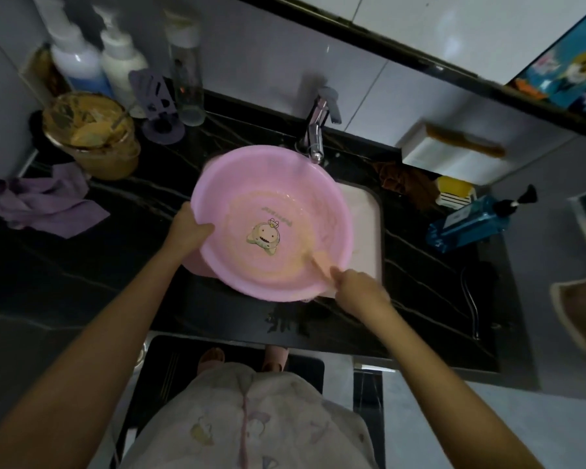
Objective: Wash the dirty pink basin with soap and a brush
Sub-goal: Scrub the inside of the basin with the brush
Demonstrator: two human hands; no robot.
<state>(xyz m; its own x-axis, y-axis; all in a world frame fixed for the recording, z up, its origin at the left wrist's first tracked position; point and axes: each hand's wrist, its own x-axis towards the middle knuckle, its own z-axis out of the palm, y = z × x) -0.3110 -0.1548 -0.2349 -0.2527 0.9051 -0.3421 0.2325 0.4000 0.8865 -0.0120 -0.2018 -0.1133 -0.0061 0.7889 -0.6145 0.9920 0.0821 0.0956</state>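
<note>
The pink basin is tilted over the white sink, its inside smeared with a yellowish film and a cartoon sticker at its bottom. My left hand grips the basin's left rim, thumb inside. My right hand holds a thin brush whose blurred head lies against the basin's lower right inner wall. A blue soap pump bottle lies on its side on the counter to the right.
A chrome faucet stands behind the basin. A dirty glass bowl, a purple cloth, bottles and a purple holder crowd the left of the black counter. A brown rag and yellow sponge lie right.
</note>
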